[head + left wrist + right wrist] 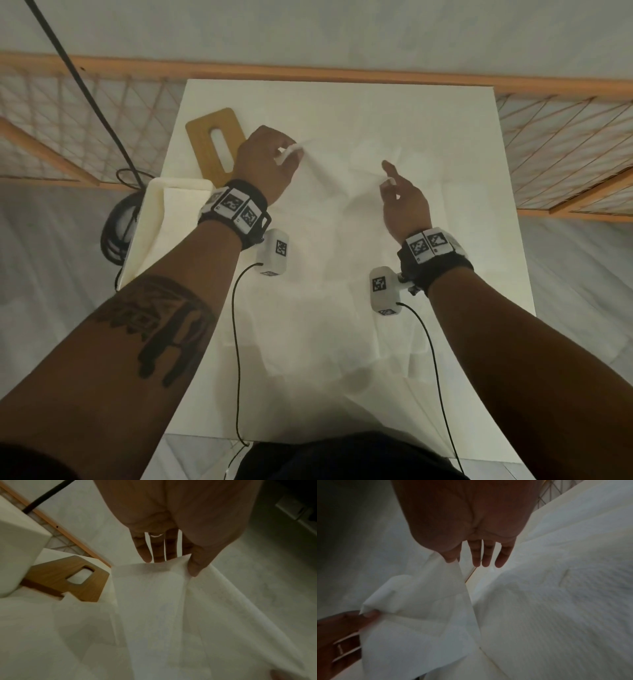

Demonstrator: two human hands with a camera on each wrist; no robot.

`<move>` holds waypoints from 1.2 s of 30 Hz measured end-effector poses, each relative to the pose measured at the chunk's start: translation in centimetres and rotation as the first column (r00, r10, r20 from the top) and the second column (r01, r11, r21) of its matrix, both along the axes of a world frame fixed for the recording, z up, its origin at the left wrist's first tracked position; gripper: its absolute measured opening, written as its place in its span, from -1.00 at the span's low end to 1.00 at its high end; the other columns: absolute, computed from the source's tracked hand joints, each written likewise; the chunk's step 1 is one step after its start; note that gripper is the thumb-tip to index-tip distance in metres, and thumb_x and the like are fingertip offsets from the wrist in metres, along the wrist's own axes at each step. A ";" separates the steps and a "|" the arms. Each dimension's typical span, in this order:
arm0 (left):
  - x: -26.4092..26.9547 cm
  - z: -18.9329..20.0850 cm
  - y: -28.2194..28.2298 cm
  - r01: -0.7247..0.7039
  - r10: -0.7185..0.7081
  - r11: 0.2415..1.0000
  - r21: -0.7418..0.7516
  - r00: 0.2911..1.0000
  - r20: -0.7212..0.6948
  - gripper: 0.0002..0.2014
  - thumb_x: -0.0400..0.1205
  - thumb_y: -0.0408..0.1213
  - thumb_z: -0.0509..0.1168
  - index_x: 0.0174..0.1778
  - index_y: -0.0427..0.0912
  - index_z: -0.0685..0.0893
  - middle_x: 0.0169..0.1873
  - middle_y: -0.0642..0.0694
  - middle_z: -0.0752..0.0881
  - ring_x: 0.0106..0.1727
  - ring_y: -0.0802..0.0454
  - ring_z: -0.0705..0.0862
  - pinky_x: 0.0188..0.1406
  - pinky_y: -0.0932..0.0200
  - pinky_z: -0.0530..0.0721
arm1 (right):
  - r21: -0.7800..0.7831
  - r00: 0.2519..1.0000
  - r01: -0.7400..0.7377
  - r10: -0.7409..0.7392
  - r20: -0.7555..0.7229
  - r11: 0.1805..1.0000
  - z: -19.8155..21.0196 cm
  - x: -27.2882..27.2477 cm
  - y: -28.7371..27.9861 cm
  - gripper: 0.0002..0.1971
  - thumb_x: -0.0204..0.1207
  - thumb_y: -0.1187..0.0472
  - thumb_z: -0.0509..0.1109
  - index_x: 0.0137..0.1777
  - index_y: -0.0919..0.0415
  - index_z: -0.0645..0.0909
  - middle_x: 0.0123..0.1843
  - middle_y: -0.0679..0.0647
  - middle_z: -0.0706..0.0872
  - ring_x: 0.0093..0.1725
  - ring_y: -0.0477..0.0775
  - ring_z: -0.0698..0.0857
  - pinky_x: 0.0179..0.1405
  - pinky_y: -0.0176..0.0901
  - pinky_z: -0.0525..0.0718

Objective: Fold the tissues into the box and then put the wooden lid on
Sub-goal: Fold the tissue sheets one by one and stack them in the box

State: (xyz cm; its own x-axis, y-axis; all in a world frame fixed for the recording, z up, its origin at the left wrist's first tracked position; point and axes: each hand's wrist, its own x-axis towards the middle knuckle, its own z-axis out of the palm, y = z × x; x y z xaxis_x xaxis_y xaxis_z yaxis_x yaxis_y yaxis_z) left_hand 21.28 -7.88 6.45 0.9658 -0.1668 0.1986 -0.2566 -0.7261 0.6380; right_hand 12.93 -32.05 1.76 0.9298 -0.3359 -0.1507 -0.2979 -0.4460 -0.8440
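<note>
Both the left hand (pixel 265 161) and right hand (pixel 404 198) pinch a tissue (pixel 322 168) above the white tabletop (pixel 445 113), wooden lid (pixel 215 144) near its far-left corner; no legible writing.

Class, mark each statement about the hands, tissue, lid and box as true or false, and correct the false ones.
1. The left hand pinches a tissue corner. True.
2. The wooden lid sits on the box. False: it lies flat on the table, beyond the box.
3. The right hand pinches the tissue between thumb and forefinger. True.
4. The box stands on the right side of the table. False: it is at the left edge.
5. The lid has a slot cut through it. True.
</note>
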 end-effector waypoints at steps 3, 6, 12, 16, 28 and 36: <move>0.2 1.7 -0.1 0.019 -0.020 1.000 -0.013 0.998 -0.060 -0.81 0.68 -0.07 0.35 0.04 -0.08 0.78 -0.15 0.06 0.75 -0.19 0.03 0.70 -0.10 0.13 0.67 | 0.115 0.993 0.019 -0.032 0.117 0.993 1.1 -0.6 -0.4 -0.65 0.82 0.07 0.16 0.49 -0.05 0.65 0.44 -0.14 0.70 0.41 -0.08 0.64 0.43 -0.20 0.52; -0.3 3.2 -0.4 -0.048 -0.058 0.944 -0.325 0.950 -0.308 -0.88 0.59 -0.17 0.39 -0.08 -0.11 0.77 -0.22 0.02 0.76 -0.20 0.01 0.70 -0.05 0.08 0.66 | 0.411 0.982 0.054 -0.123 0.142 0.910 2.9 -1.2 -0.7 -0.72 0.80 0.04 0.19 0.25 -0.04 0.75 0.13 0.06 0.81 0.15 0.00 0.75 0.34 0.04 0.64; -5.9 2.5 -1.9 -0.664 -0.386 0.263 -0.700 0.593 -0.707 -0.66 0.64 -0.54 0.25 0.35 -0.47 0.64 0.25 -0.37 0.73 0.22 -0.31 0.74 0.18 -0.12 0.80 | 0.769 0.976 0.084 0.103 -0.191 0.634 5.1 -2.2 0.1 -0.59 0.79 -0.14 0.18 0.40 0.10 0.61 0.19 -0.11 0.84 0.26 -0.03 0.80 0.10 -0.12 0.74; -9.1 -0.2 -0.5 -0.700 -0.425 0.280 -0.657 0.523 -0.739 -0.71 0.60 -0.50 0.25 0.23 -0.31 0.65 0.15 -0.28 0.74 0.13 -0.25 0.74 0.06 -0.10 0.83 | 0.722 0.962 -0.031 0.215 -0.165 0.692 4.1 -4.3 -0.5 -0.69 0.62 0.35 0.48 0.33 0.39 0.67 0.11 0.18 0.88 0.08 0.16 0.86 -0.10 -0.17 0.79; -12.4 -1.5 3.3 -0.415 -0.337 0.605 -0.680 0.639 -0.691 -0.57 0.68 -0.58 0.25 -0.28 -0.04 0.88 -0.14 -0.08 0.86 -0.11 -0.08 0.81 -0.11 0.03 0.82 | 0.653 0.918 -0.104 0.325 -0.227 0.750 2.8 -7.9 -4.1 -0.74 0.68 0.36 0.39 0.32 0.37 0.74 0.21 0.29 0.83 0.20 0.30 0.82 -0.01 -0.03 0.82; -15.2 -4.8 2.9 -0.442 -0.149 0.730 -0.521 0.641 -0.753 -0.64 0.65 -0.69 0.23 -0.28 -0.27 0.83 -0.16 -0.20 0.85 -0.05 -0.17 0.81 -0.05 0.14 0.82 | 0.622 0.870 -0.117 0.382 -0.312 0.774 1.1 -10.7 -4.5 -0.70 0.61 0.61 0.23 -0.01 0.39 0.79 0.15 0.27 0.85 0.11 0.29 0.82 -0.03 -0.05 0.80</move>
